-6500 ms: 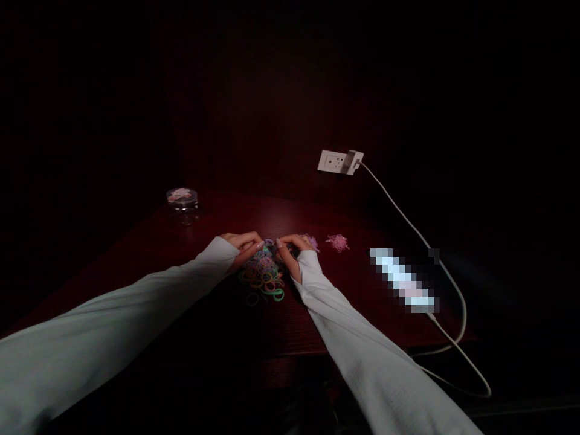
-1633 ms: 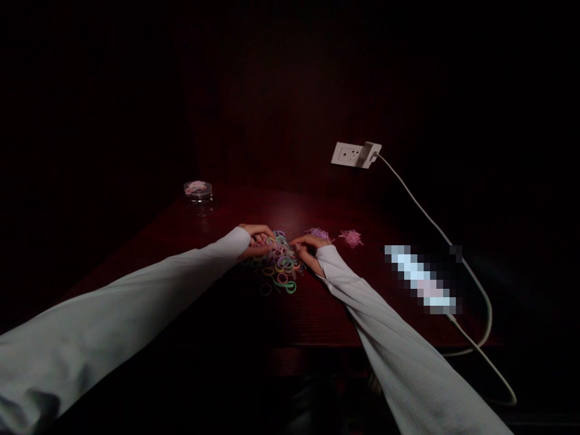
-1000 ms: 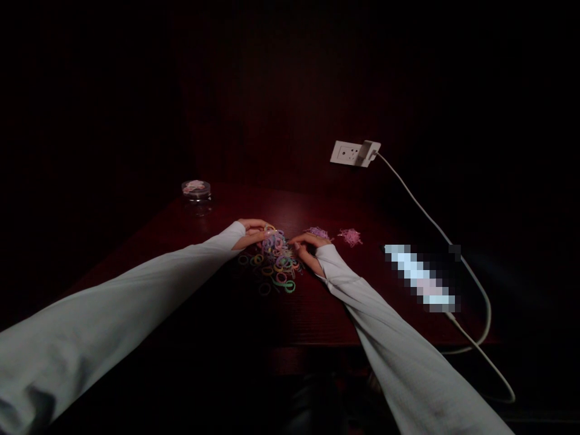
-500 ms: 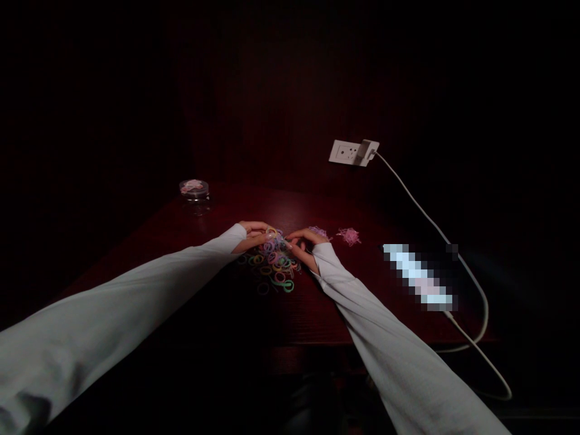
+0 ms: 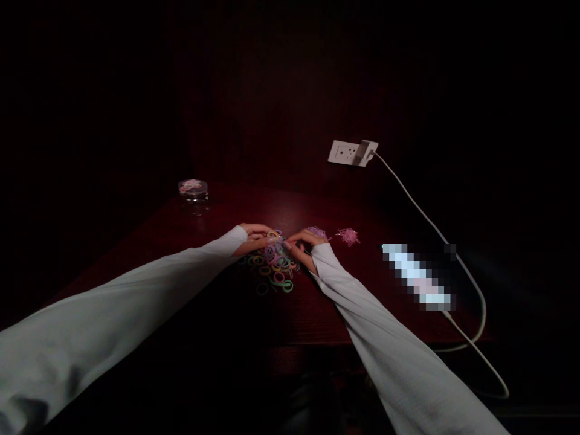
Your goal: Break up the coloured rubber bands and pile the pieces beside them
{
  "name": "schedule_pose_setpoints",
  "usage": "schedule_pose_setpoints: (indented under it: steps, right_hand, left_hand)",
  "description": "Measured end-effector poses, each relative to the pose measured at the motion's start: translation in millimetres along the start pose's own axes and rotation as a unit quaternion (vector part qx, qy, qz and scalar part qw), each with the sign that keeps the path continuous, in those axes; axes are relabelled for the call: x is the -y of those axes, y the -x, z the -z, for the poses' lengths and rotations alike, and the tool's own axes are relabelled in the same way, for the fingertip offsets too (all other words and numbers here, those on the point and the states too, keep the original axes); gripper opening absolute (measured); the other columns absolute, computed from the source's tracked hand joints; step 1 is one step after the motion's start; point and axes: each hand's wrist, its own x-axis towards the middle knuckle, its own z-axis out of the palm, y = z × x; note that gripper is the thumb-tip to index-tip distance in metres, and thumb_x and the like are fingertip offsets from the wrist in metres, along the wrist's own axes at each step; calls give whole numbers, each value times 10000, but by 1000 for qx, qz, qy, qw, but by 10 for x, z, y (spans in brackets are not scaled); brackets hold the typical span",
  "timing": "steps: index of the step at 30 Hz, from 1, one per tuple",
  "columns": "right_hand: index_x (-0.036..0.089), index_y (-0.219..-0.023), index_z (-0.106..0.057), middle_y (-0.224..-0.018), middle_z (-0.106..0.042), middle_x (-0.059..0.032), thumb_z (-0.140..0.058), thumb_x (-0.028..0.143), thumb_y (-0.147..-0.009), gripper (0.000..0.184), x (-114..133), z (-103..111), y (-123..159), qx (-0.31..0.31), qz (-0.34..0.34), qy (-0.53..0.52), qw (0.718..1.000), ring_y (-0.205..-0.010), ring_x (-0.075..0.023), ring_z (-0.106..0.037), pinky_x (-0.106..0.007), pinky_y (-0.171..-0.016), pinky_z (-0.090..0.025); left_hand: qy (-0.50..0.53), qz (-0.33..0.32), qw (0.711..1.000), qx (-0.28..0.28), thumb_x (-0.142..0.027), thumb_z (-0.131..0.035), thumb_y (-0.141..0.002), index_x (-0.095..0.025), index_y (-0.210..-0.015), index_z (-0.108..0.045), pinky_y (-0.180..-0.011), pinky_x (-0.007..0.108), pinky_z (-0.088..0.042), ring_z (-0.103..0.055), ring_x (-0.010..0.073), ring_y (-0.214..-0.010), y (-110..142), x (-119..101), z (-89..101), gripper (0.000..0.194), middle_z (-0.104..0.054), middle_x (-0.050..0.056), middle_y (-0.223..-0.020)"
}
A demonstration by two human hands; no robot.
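Inspection of the dark red wooden worktop (image 5: 290, 320) finds a loose pile of small rubber loom bands (image 5: 277, 266) in pastel green, lilac, yellow and pink, lying near its middle. The left hand (image 5: 256, 238) and right hand (image 5: 304, 243) both sit over the far end of the pile, with the fingers curled inward. They are neither spread nor pressed together, and their fingertips nearly meet above the bands. A yellow-orange band (image 5: 273, 234) lies at the tips of the left hand's fingers, but whether either hand is pinching a band is too small to confirm. Pale long sleeves (image 5: 113, 302) cover both forearms down to the wrists. A small lilac heap of strands (image 5: 317, 232) lies just beside the right hand, and a pink heap of strands (image 5: 348, 236) lies farther right, apart from it. A shallow clear round container (image 5: 193, 188) with pink contents stands toward the far left of the worktop, well apart from the hands. On the wall, a white socket (image 5: 343, 152) carries a white plug adapter (image 5: 368, 152), from which a white cable (image 5: 421, 214) runs down the right side, past a pixelated object (image 5: 417, 277) on the worktop that cannot be identified.
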Motion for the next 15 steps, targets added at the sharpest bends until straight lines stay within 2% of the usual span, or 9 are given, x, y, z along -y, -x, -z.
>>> schedule_pose_setpoints:
  steps: [15]
  right_hand:
    - [216,-860,-761,-775,-696,-14,-660,423,-876,231,-10,-4,-4,-52,-14,-30,998,-588,-121,-499,-270,-600,-416]
  left_hand:
    - [-1,-9,1000,-1,-543,-762,-786,-149,-1104,-760,-996,392,-552,-733,294,-1122,7,-25,0,506,-797,110,-1126]
